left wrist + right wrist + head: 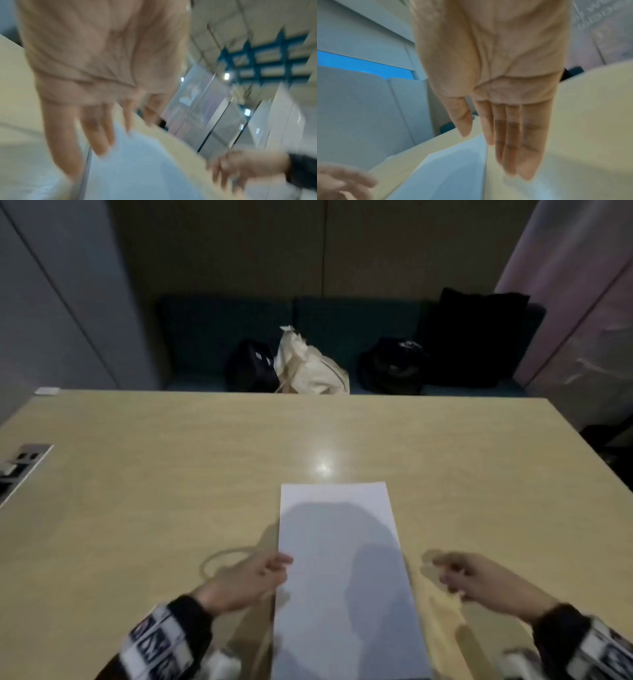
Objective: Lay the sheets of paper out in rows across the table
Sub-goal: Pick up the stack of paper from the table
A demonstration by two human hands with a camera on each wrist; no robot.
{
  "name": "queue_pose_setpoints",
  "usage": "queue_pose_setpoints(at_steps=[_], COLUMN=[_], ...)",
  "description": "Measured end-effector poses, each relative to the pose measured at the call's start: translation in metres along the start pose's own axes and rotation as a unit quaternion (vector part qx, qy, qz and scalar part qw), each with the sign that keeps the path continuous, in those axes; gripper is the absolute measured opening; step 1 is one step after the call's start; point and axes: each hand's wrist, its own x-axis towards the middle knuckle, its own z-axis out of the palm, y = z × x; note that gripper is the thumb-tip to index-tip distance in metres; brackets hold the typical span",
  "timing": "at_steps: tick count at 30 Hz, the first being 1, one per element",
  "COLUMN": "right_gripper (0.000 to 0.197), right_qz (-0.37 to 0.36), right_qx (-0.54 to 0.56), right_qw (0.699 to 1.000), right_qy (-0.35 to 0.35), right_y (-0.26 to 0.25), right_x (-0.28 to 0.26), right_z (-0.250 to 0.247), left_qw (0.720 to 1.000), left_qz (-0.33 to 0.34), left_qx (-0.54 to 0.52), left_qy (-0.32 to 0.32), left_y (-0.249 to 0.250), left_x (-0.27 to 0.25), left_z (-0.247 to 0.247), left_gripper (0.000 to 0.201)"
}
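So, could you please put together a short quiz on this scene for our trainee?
1. True or false: the right hand is gripping the sheet of paper.
2. Which hand touches the sheet of paper at its edge? A) the left hand B) the right hand C) both hands
3. Fill in: beyond the far edge of the table, a ____-coloured bag lies between dark bags on the bench.

Key:
1. False; its fingers are straight and it is apart from the sheet, to the sheet's right.
2. A; its fingertips meet the sheet's left edge.
3. Cream.
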Motion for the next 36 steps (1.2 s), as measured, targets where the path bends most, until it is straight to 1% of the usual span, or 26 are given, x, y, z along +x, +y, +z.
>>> queue_pose_setpoints(at_steps=[2, 3, 5, 7, 9, 11, 12, 15, 16, 17, 18, 20, 22, 24, 25, 26, 28, 29, 30, 31, 32, 33, 34, 35, 36], right_gripper=[0.027, 0.025, 0.009, 0.016, 0.019, 0.030, 0.030, 0.011, 0.007, 0.004, 0.006, 0.016, 0.021, 0.025, 0.026, 0.025, 0.017, 0.018, 0.023, 0.020, 0.009, 0.010, 0.024, 0.033, 0.036], right_qz=[0.024, 0.031, 0.036, 0.044, 0.050, 0.057, 0.057, 0.058, 0.049, 0.033, 0.013, -0.031, -0.067, -0.089, -0.095, -0.103, -0.113, -0.120, -0.121, -0.119, -0.114, -0.106, -0.094, -0.081, -0.070], right_qx=[0.054, 0.076, 0.086, 0.085, 0.079, 0.085, 0.094, 0.086, 0.086, 0.092, 0.110, 0.189, 0.251, 0.298, 0.313, 0.331, 0.363, 0.373, 0.383, 0.395, 0.403, 0.410, 0.419, 0.429, 0.428], right_qw=[0.998, 0.997, 0.995, 0.995, 0.994, 0.992, 0.990, 0.992, 0.992, 0.991, 0.988, 0.970, 0.949, 0.932, 0.926, 0.919, 0.908, 0.903, 0.897, 0.888, 0.877, 0.862, 0.847, 0.831, 0.824], right_qy=[0.007, 0.009, 0.021, 0.034, 0.060, 0.080, 0.084, 0.074, 0.081, 0.091, 0.108, 0.148, 0.177, 0.186, 0.189, 0.187, 0.175, 0.175, 0.185, 0.205, 0.235, 0.276, 0.314, 0.345, 0.364], right_y=[-0.015, -0.021, -0.026, -0.025, -0.028, -0.027, -0.027, -0.030, -0.031, -0.030, -0.029, -0.029, -0.029, -0.032, -0.034, -0.037, -0.044, -0.048, -0.051, -0.054, -0.057, -0.058, -0.058, -0.058, -0.059], right_x=[0.021, 0.027, 0.041, 0.049, 0.056, 0.061, 0.062, 0.057, 0.056, 0.057, 0.056, 0.052, 0.046, 0.043, 0.042, 0.041, 0.040, 0.040, 0.040, 0.042, 0.045, 0.049, 0.054, 0.059, 0.061], right_z=[0.004, 0.007, 0.017, 0.034, 0.045, 0.053, 0.056, 0.060, 0.062, 0.063, 0.066, 0.071, 0.071, 0.065, 0.059, 0.054, 0.041, 0.036, 0.032, 0.028, 0.025, 0.023, 0.022, 0.021, 0.020], left_qw=[0.999, 0.997, 0.992, 0.984, 0.979, 0.975, 0.974, 0.976, 0.977, 0.978, 0.979, 0.982, 0.984, 0.984, 0.984, 0.980, 0.965, 0.956, 0.947, 0.942, 0.938, 0.936, 0.933, 0.930, 0.924], left_qz=[-0.024, -0.042, -0.079, -0.108, -0.110, -0.108, -0.106, -0.096, -0.091, -0.085, -0.079, -0.070, -0.063, -0.057, -0.050, -0.025, 0.033, 0.047, 0.064, 0.076, 0.083, 0.088, 0.093, 0.096, 0.102], left_qx=[0.002, 0.024, 0.064, 0.115, 0.134, 0.132, 0.133, 0.111, 0.104, 0.100, 0.093, 0.057, 0.009, -0.063, -0.105, -0.150, -0.233, -0.264, -0.292, -0.306, -0.315, -0.316, -0.322, -0.328, -0.336], left_qy=[0.049, 0.059, 0.072, 0.077, 0.109, 0.140, 0.149, 0.161, 0.161, 0.159, 0.163, 0.164, 0.165, 0.155, 0.138, 0.127, 0.116, 0.115, 0.114, 0.113, 0.121, 0.124, 0.134, 0.139, 0.149], left_y=[0.008, 0.010, 0.012, 0.008, 0.006, 0.002, -0.001, -0.004, -0.006, -0.006, -0.007, -0.010, -0.012, -0.014, -0.012, -0.011, 0.001, 0.006, 0.012, 0.016, 0.020, 0.023, 0.024, 0.027, 0.028], left_x=[0.031, 0.042, 0.055, 0.054, 0.055, 0.056, 0.058, 0.056, 0.058, 0.057, 0.056, 0.056, 0.056, 0.057, 0.056, 0.057, 0.051, 0.048, 0.047, 0.044, 0.044, 0.045, 0.048, 0.049, 0.050], left_z=[0.003, 0.005, 0.015, 0.027, 0.034, 0.040, 0.041, 0.042, 0.041, 0.040, 0.040, 0.039, 0.036, 0.031, 0.029, 0.027, 0.026, 0.025, 0.023, 0.023, 0.021, 0.021, 0.020, 0.019, 0.018], left_gripper=[0.045, 0.050, 0.056, 0.054, 0.053, 0.055, 0.058, 0.065, 0.067, 0.068, 0.069, 0.072, 0.075, 0.082, 0.083, 0.075, 0.044, 0.038, 0.037, 0.037, 0.038, 0.038, 0.038, 0.037, 0.035])
